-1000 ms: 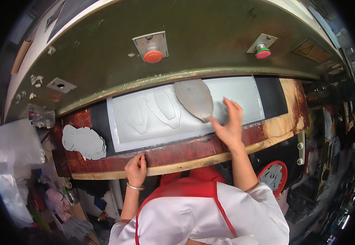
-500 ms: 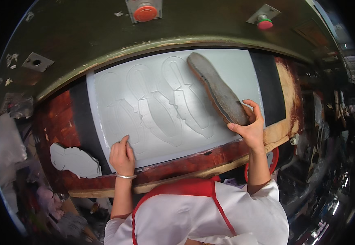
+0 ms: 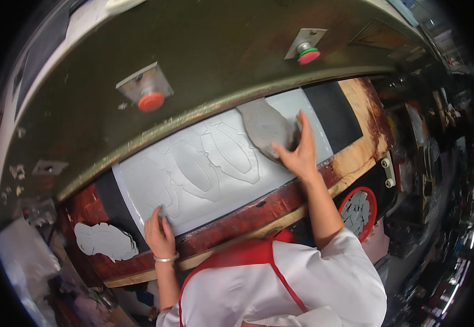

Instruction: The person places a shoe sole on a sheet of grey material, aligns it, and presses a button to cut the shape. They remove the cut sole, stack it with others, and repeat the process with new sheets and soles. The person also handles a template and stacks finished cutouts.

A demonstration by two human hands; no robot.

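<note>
Cluttered workshop, dim at the margins; a dark red counter (image 3: 248, 212) with a pale wooden edge crosses the middle.

Nearest: the worker's white shirt (image 3: 329, 278) and red apron (image 3: 242, 254). At right, below the counter's edge, a red basin (image 3: 374, 210) of grey offcuts (image 3: 356, 211).

Counter, near left: a stack of grey-white cut pieces (image 3: 105, 241), layered, edges loosely matched. Some output already made, I judge; count not readable.

Left hand (image 3: 159, 234), bracelet (image 3: 166, 258) at the wrist: half-curled, forefinger extended at the sheet's near-left part, nothing visible in its grasp. Contact uncertain.

Pale grey sheet (image 3: 275, 173) lies over black matting (image 3: 332, 111). Three outlines (image 3: 231, 150) pressed side by side across its left and middle; far ends run toward the press and are partly hidden. No gaps seen there, so those pieces appear marked or cut but not lifted out.

Right of the outlines: a grey-brown plate, apparently a cutting die (image 3: 267, 128), on or just above the sheet. Right hand (image 3: 302, 155) spread wide about its near right end, thumb over the edge; gripping or only steadying, cannot tell. Sheet beyond it looks plain: by my reading, a modest strip at right left unworked.

Farthest: green press beam (image 3: 215, 60), with a red push button (image 3: 151, 101) and a pinkish button with green collar (image 3: 309, 55).
</note>
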